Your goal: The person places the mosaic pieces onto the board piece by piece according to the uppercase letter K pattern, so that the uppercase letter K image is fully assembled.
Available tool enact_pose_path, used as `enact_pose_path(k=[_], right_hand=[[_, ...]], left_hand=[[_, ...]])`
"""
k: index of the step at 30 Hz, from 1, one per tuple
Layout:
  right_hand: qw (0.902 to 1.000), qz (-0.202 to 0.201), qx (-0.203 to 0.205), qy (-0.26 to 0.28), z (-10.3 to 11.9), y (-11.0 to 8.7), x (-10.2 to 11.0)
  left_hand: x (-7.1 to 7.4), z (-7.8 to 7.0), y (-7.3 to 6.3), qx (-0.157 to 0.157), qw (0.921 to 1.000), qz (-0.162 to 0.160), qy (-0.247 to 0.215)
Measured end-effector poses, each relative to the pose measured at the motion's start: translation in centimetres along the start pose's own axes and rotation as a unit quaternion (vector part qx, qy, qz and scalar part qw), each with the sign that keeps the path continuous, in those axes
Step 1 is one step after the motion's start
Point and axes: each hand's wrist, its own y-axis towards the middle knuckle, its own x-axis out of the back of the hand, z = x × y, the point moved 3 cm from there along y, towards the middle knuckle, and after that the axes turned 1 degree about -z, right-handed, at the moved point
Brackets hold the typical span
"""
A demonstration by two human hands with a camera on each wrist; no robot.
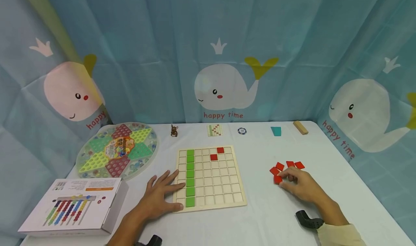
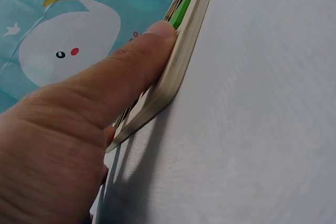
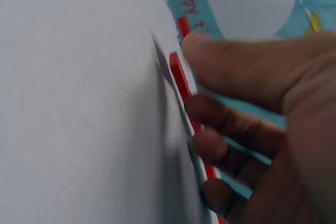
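My left hand point(image 1: 159, 199) lies with spread fingers on the left side of a wooden grid board point(image 1: 242, 199), its thumb point(image 2: 152, 40) pressing the near left corner. One column of the board holds green tiles point(image 1: 190, 174); two red tiles point(image 1: 220, 150) sit near its far right corner. To the right of the board, my right hand point(image 1: 303, 184) pinches a red square tile point(image 1: 277, 180) at the tips of thumb and index finger. Several loose red tiles point(image 1: 290, 163) lie on the table close around those fingers, and the other fingers are curled in.
On the left stand a round Chinese checkers board point(image 1: 151, 168) and a white box point(image 1: 81, 188). Along the back lie a small brown figurine point(image 1: 174, 131), a pattern card point(image 1: 215, 130), a poker chip point(image 1: 242, 131), a teal piece point(image 1: 276, 131) and a wooden block point(image 1: 300, 127). A curtain point(image 1: 156, 87) hangs behind.
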Motion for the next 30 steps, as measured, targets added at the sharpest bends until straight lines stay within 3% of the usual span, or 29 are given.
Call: enact_pose_path(k=[6, 18, 30], right_hand=[[0.9997, -0.008, -0.003, 0.023, 0.8, 0.0, 1.4], [0.9937, -0.083, 0.055, 0.052, 4.9, -0.5, 3.7], [0.9894, -0.084, 0.084, 0.083, 9.3, 1.4, 3.6]], left_hand=[[0.0, 0.1, 0.1, 0.003, 1.0000, 0.001, -0.001], [-0.2, 0.3, 0.1, 0.007, 1.0000, 0.003, 0.001], [-0.2, 0.3, 0.1, 0.011, 0.9999, 0.005, 0.002]])
